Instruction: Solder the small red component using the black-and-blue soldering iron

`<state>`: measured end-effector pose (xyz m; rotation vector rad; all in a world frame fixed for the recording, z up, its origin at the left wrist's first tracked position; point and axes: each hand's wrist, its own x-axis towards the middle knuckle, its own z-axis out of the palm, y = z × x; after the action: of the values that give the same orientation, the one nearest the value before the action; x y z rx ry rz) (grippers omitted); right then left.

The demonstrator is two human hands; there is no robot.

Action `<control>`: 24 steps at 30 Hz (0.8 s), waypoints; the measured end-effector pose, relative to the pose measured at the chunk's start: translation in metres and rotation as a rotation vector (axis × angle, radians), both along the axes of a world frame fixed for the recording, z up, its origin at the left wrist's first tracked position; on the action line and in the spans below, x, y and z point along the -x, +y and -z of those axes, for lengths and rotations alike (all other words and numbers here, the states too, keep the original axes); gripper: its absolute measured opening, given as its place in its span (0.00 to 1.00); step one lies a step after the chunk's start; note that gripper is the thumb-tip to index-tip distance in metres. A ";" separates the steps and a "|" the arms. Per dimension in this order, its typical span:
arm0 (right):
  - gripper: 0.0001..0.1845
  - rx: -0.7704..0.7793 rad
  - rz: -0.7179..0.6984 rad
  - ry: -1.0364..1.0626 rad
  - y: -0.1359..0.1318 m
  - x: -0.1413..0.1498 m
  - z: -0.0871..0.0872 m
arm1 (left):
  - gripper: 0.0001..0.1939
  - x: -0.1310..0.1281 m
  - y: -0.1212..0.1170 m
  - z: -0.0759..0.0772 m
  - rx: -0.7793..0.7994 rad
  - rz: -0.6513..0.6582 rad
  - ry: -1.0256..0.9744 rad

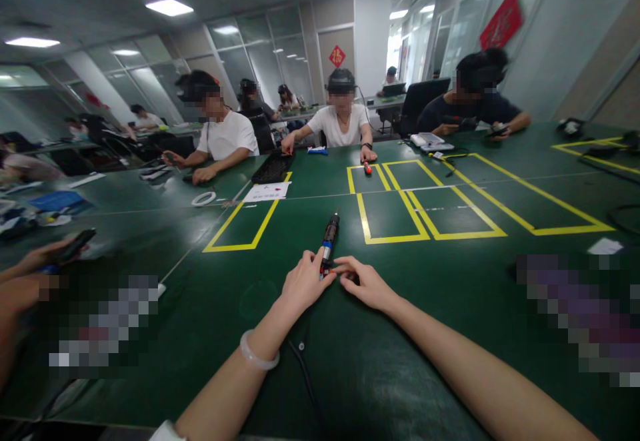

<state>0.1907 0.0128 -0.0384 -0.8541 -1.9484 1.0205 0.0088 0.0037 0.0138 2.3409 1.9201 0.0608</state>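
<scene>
A black and blue pen-shaped tool [329, 240] with a red near end lies on the green table [410, 361], its tip pointing away from me. My left hand [304, 284] pinches the tool's near end between thumb and fingers; a pale bangle [257, 354] sits on that wrist. My right hand [364, 282] meets the same end from the right, its fingertips pressed on the red part. A black cable [303, 361] trails from the tool toward me between my forearms.
Yellow tape rectangles [425, 208] mark the table ahead. Several people sit along the far side with keyboards, papers and small devices. A person's hands at far left hold a phone [75, 244]. A white ring [203, 198] and a paper sheet [267, 192] lie beyond.
</scene>
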 end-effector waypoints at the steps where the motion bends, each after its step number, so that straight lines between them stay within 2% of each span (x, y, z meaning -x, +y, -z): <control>1: 0.22 0.005 -0.014 0.001 -0.001 0.000 0.000 | 0.31 0.002 -0.001 0.001 -0.008 0.000 0.009; 7: 0.22 0.013 -0.002 0.002 0.001 -0.001 0.003 | 0.31 0.023 -0.014 0.000 -0.038 -0.003 0.083; 12: 0.19 0.057 0.018 0.047 0.003 -0.002 0.004 | 0.31 0.063 -0.037 -0.008 -0.031 -0.062 0.147; 15: 0.17 0.084 0.022 0.055 0.004 -0.002 0.005 | 0.32 0.098 -0.052 -0.009 0.003 -0.151 0.146; 19: 0.13 0.106 0.025 0.057 0.004 -0.001 0.004 | 0.34 0.157 -0.069 -0.004 0.031 -0.276 0.124; 24: 0.12 0.115 0.021 0.044 0.003 0.000 0.001 | 0.35 0.230 -0.086 0.000 0.001 -0.376 0.093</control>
<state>0.1911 0.0160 -0.0395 -0.9055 -1.8547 1.1381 -0.2212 -0.0822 0.0134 1.9811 2.3785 -0.0169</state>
